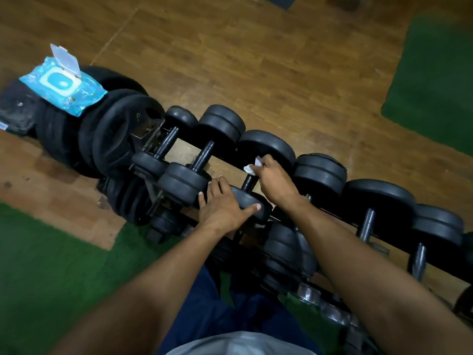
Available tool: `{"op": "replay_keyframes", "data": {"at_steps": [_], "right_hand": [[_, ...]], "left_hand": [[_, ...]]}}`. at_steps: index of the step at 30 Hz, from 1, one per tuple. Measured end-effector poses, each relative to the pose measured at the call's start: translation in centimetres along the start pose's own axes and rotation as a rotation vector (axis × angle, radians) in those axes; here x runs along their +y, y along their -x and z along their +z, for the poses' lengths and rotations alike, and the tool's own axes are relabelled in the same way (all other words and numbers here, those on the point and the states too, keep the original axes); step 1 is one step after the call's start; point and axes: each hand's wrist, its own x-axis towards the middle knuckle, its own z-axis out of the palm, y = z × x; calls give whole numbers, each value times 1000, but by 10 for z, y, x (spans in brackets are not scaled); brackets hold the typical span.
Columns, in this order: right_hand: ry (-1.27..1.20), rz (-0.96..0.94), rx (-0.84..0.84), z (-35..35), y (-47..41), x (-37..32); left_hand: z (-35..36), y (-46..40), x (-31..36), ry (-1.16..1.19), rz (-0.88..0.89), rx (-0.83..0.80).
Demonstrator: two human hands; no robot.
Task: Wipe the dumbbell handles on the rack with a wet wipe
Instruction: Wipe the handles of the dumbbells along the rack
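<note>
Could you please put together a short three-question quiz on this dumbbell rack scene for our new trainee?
1. True or false: the lid of the wet wipe pack is closed.
2. Which hand holds the white wipe?
3. The left hand rests on: A) the wet wipe pack, B) the near head of the third dumbbell, C) the floor.

Key: 1. False, the lid stands open. 2. The right hand, at that dumbbell's handle. 3. B.
</note>
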Motion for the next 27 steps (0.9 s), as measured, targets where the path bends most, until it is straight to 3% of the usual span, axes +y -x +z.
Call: {"op": "replay_keyframes", "data": {"at_steps": [4, 10, 15, 19, 22, 25, 27], "right_hand": [[80, -25, 107, 12, 10, 4], [88, -221, 75, 7, 10, 10], [80, 55, 204, 15, -4, 4], [-334, 309, 346, 17, 3, -19], [-699, 567, 239, 28, 12, -27], [-1247, 809, 194, 26, 15, -26], [-1400, 863, 176, 20, 10, -22]], "left_hand": [[3, 2, -1, 9, 11, 40], [5, 2, -1, 11, 14, 45], [2, 3, 0, -8, 9, 30], [2, 3, -2, -11, 21, 49], [4, 4, -3, -9, 32, 69], [4, 4, -4, -8, 38, 69], [4, 3, -3, -12, 39, 60]]}}
